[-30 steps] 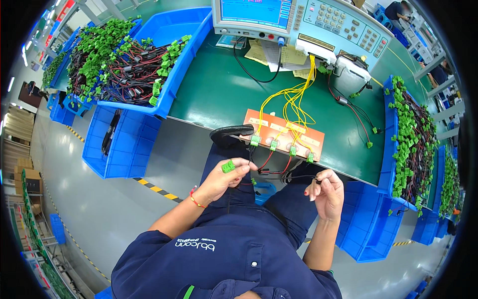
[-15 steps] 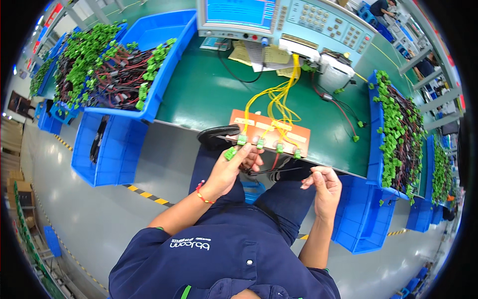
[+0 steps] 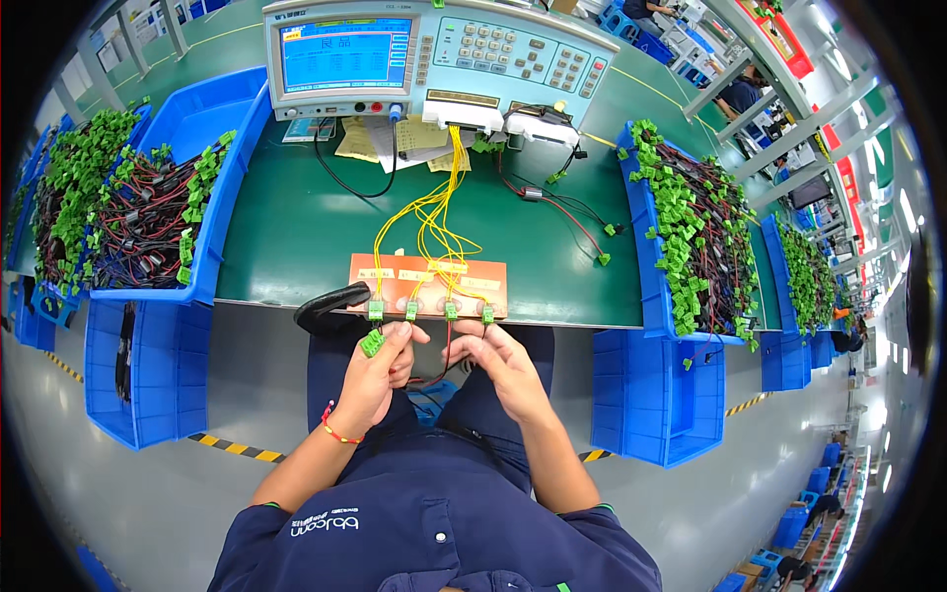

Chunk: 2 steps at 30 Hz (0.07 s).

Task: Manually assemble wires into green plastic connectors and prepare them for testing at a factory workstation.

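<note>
Two hands working a wire harness at the near edge of a green test bench.

The left hand [image 3: 380,370] pinches a small green connector [image 3: 372,342] between thumb and fingertips, just below the orange fixture board [image 3: 430,281]; the right hand [image 3: 501,360] has its fingers curled together around thin dark wires [image 3: 434,373]. The flat rectangular board carries four green sockets along its front edge and small yellow labels, with yellow leads rising to a grey tester [image 3: 434,54] with a blue screen. Blue plastic bins at left [image 3: 212,212] and right [image 3: 651,266] hold tangled harnesses with green plugs.
</note>
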{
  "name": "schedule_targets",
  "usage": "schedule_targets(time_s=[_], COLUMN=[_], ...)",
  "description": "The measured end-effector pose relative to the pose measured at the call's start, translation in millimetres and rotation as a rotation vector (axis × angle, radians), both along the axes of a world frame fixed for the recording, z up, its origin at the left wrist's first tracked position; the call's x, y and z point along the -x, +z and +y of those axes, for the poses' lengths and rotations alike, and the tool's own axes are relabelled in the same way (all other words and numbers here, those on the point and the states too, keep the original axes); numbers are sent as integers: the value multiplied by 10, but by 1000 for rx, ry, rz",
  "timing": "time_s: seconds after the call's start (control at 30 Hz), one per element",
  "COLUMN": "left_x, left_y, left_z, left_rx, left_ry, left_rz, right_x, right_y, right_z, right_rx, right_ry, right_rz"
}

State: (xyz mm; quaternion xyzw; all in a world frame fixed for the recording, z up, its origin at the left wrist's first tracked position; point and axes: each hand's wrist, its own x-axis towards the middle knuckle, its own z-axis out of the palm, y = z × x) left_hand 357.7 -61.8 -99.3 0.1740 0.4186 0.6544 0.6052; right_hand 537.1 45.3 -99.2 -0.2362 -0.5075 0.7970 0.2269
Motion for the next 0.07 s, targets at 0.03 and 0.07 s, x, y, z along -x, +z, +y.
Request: schedule_targets(time_s=[0.03,0.07], left_x=[8,16], left_y=[-9,-15], left_z=[-6,-16], left_rx=[-5,-8], left_ry=[-13,-23], left_rz=[-27,-54], right_x=[6,17], right_y=[-62,-127], right_z=[19,40], right_rx=[35,72], right_ry=[19,41], right_rz=[-1,-1])
